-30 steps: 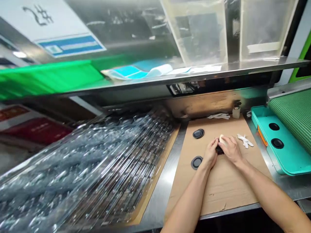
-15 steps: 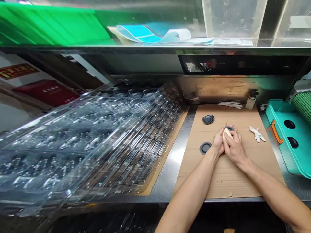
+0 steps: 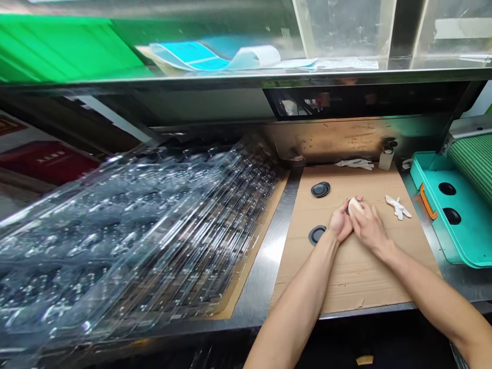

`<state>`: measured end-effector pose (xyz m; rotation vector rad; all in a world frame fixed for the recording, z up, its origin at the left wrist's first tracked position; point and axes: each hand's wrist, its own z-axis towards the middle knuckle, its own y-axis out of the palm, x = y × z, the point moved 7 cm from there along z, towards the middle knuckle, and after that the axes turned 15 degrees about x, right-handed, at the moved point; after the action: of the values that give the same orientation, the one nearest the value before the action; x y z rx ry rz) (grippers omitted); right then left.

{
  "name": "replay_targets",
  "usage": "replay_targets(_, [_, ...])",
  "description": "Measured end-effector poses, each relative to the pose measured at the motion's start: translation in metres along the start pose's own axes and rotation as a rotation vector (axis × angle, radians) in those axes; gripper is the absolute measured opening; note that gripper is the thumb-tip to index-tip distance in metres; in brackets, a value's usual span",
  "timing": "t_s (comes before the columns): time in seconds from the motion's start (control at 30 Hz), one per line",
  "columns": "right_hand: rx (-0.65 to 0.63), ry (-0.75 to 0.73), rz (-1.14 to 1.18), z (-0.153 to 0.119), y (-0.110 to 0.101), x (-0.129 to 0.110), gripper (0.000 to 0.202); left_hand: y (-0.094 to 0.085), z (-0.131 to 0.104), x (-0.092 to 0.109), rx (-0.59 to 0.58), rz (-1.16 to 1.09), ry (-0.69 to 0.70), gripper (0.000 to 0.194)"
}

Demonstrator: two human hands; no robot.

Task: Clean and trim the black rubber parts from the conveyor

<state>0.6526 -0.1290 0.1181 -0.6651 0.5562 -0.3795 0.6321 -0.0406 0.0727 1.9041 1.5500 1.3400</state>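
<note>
Above the cardboard sheet (image 3: 369, 282), my left hand (image 3: 339, 223) is closed round a dark round disc (image 3: 348, 206), of which only a part of the edge shows. My right hand (image 3: 369, 228) grips a white cloth-like wad (image 3: 355, 206) and presses it onto the disc. The fingers of both hands overlap there and hide most of the disc. To the left on the cardboard lie a small pile of black discs (image 3: 320, 190) and, nearer me, a grey-black disc (image 3: 317, 235) with a raised ring.
Stacked clear plastic trays (image 3: 154, 230) fill the left side. A white glove (image 3: 398, 207) lies right of my hands. A second glove (image 3: 355, 163) and a small bottle (image 3: 386, 158) stand behind. At right, a teal bin (image 3: 474, 251) holds black discs (image 3: 451, 216) beside a green belt (image 3: 474, 159).
The view has shifted a little to the right, so everything sits further left. My right hand has moved the white wad slightly over the disc, covering more of it.
</note>
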Motion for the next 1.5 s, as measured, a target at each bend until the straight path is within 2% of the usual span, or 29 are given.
replay_targets(0.13, [0.110, 0.201, 0.069, 0.014, -0.013, 0.039, 0.042, 0.000, -0.002, 0.005, 0.018, -0.004, 0.026, 0.033])
replay_targets(0.2, [0.135, 0.253, 0.182, 0.018, -0.022, 0.046, 0.050, -0.001, -0.001, 0.009, 0.034, -0.025, 0.049, 0.035])
replay_targets(0.27, [0.051, 0.263, 0.284, 0.018, -0.023, 0.041, 0.053, -0.003, 0.000, 0.011, 0.052, -0.034, 0.073, 0.036])
replay_targets(0.37, [-0.141, 0.193, 0.350, 0.014, -0.018, 0.025, 0.044, -0.002, 0.000, 0.010, 0.041, -0.009, 0.083, 0.035])
replay_targets(0.57, [-0.180, 0.099, 0.306, 0.017, -0.020, 0.011, 0.042, -0.001, -0.003, 0.006, -0.009, 0.107, 0.194, 0.032])
replay_targets(0.73, [-0.401, -0.037, 0.311, 0.019, -0.027, 0.003, 0.021, -0.002, -0.006, 0.003, -0.036, 0.138, 0.189, 0.032])
replay_targets(0.87, [-0.330, 0.053, 0.120, 0.020, -0.034, 0.019, 0.038, -0.004, -0.006, 0.003, -0.056, 0.158, 0.201, 0.032])
replay_targets(0.93, [-0.343, 0.037, 0.116, 0.017, -0.029, 0.016, 0.046, -0.006, -0.005, 0.002, -0.045, 0.159, 0.177, 0.034])
replay_targets(1.0, [-0.387, 0.011, 0.120, 0.014, -0.023, 0.009, 0.046, -0.008, -0.004, 0.002, -0.032, 0.156, 0.147, 0.037])
replay_targets(1.13, [-0.335, 0.095, -0.030, 0.016, -0.027, 0.009, 0.043, -0.007, -0.005, 0.001, 0.015, 0.176, 0.116, 0.042])
replay_targets(1.23, [-0.360, 0.066, 0.008, 0.016, -0.025, 0.003, 0.046, -0.005, -0.007, -0.003, 0.034, 0.183, 0.057, 0.044])
replay_targets(1.3, [-0.318, 0.130, -0.022, 0.019, -0.024, 0.014, 0.048, -0.005, -0.009, -0.002, 0.046, 0.177, 0.037, 0.044])
replay_targets(1.4, [-0.209, 0.265, -0.081, 0.024, -0.028, 0.043, 0.048, -0.005, -0.011, 0.005, 0.056, 0.134, 0.031, 0.044])
replay_targets(1.5, [-0.185, 0.265, -0.038, 0.024, -0.031, 0.057, 0.042, -0.005, -0.015, 0.014, 0.053, 0.065, -0.001, 0.046])
